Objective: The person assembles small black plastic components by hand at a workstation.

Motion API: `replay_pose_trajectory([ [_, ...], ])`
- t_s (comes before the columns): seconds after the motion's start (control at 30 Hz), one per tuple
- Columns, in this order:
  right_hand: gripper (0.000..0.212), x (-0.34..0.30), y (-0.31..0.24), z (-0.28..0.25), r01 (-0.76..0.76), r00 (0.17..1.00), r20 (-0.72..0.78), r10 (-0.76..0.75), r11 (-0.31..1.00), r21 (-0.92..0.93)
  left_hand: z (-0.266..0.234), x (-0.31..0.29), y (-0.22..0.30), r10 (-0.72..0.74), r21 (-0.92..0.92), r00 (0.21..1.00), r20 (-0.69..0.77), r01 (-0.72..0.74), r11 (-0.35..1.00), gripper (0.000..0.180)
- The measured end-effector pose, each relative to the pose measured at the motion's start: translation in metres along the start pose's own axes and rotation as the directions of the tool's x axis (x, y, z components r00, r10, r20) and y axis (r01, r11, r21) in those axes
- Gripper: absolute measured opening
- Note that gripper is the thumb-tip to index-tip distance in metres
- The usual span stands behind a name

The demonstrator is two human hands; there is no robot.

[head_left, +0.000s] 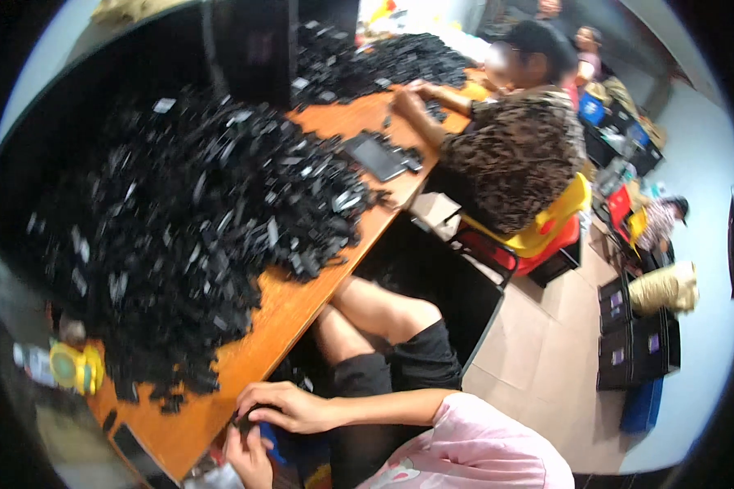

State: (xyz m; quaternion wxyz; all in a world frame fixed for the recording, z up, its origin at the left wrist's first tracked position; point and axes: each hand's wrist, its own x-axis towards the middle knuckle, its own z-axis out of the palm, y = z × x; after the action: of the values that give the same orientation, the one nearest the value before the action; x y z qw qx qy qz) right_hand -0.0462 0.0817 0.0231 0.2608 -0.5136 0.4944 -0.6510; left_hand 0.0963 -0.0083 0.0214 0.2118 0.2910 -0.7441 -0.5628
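At the near edge of the wooden table, my right hand point(292, 407) is closed with its fingers curled around a small black plastic piece point(258, 414). My left hand point(250, 460) comes from below, fingers bent against the same piece. Both hands meet there, and the fingers cover most of it, so its exact kind cannot be made out. A large heap of small black plastic pieces point(196, 220) spreads over the table beyond my hands.
The orange-brown tabletop point(253, 346) shows along its edge. A yellow-topped container point(77, 367) stands at the left and a phone point(134, 448) lies nearby. A dark tablet-like device point(375, 155) rests by the heap. A co-worker point(518, 147) sits on a yellow-and-red chair point(550, 220); black crates point(640, 346) stand right.
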Motion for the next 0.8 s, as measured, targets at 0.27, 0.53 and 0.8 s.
replay_pose_trajectory([
  [0.27,0.037,-0.012,-0.013,-0.029,-0.167,0.972,0.12,0.204,0.95,-0.263,0.01,0.016,0.018,0.161,0.042,0.98,0.113,-0.167,0.985,0.023],
  [0.53,0.041,-0.016,-0.01,-0.022,-0.073,0.976,0.155,0.152,0.902,-0.425,-0.001,0.014,0.023,0.342,0.179,0.933,0.113,-0.357,0.917,0.022],
  [0.8,0.045,-0.022,-0.001,-0.015,-0.068,0.983,0.104,0.148,0.835,-0.546,0.028,0.009,0.012,0.082,-0.049,0.996,-0.028,-0.083,0.995,0.021],
])
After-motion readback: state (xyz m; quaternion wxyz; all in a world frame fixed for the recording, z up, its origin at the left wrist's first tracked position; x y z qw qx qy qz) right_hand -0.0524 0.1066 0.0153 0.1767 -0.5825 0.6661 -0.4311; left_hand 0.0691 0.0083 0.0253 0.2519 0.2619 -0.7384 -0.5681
